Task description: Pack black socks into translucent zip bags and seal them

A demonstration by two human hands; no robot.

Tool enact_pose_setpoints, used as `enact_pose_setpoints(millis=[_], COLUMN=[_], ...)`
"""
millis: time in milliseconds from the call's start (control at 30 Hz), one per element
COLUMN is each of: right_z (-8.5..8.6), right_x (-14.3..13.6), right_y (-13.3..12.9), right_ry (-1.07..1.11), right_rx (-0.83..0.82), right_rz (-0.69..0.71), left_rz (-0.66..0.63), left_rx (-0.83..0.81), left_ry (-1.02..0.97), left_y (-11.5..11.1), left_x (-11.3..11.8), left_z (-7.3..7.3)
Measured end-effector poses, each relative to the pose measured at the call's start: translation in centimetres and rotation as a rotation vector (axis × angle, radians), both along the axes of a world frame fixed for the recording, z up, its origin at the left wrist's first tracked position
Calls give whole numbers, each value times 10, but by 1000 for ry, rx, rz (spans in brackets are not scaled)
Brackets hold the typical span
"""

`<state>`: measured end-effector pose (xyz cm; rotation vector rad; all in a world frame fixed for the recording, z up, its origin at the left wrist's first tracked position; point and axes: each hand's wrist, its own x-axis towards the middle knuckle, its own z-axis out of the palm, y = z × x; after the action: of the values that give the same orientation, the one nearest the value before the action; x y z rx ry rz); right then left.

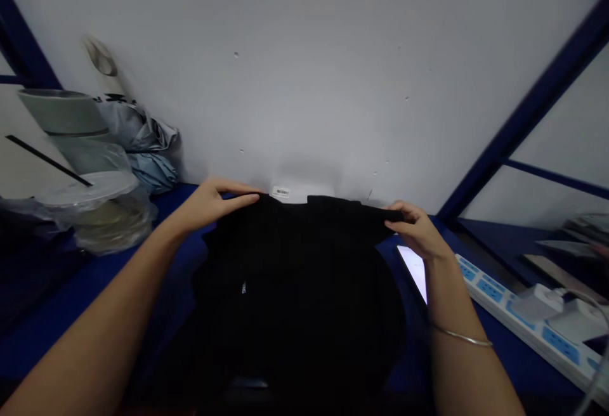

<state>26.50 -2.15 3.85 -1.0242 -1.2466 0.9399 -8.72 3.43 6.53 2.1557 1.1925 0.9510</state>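
Observation:
A black garment (pixel 295 276) with small white lettering spreads over the blue table in front of me. At its upper left edge, my left hand (pixel 214 203) pinches the cloth between thumb and fingers. My right hand (pixel 416 229) grips the upper right corner, fingers behind and thumb in front. Between my hands the top edge is raised near the wall. A white label with a barcode (pixel 280 193) shows at that edge, close to my left fingertips. Which part of the garment this edge is, I cannot tell.
On the left stand a plastic-wrapped cup with a lid (pixel 95 191) and black straw, a grey-green container (pixel 71 115) and a folded umbrella (pixel 137 124). A lit phone (pixel 415 270) and a white power strip (pixel 504 305) with plugged chargers lie right. A white wall (pixel 323 73) rises behind.

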Motion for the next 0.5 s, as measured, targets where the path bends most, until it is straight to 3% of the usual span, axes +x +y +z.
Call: enact_pose_setpoints(millis=[67, 167, 233, 267, 333, 433, 500], right_z=[-1, -5, -6, -7, -6, -3, 0], right_x=[7, 12, 13, 12, 8, -3, -10], right_y=[-4, -5, -4, -3, -1, -1, -3], right_ry=[34, 0, -73, -117, -206, -331, -418], right_rx=[-26, -29, -51, -73, -124, -148, -174], right_rz=[70, 225, 313, 336, 313, 191, 137], left_rz=[-97, -557, -772, -799, -711, -441, -408], left_rx=[-165, -556, -742, -778, -723, -412, -249], left_ry=[-46, -29, 3, 10, 11, 33, 102], left_y=[-6, -11, -12, -11, -10, -8, -7], left_x=[-10, -20, -18, -14, -2, 21, 34], left_z=[7, 11, 9, 8, 4, -6, -15])
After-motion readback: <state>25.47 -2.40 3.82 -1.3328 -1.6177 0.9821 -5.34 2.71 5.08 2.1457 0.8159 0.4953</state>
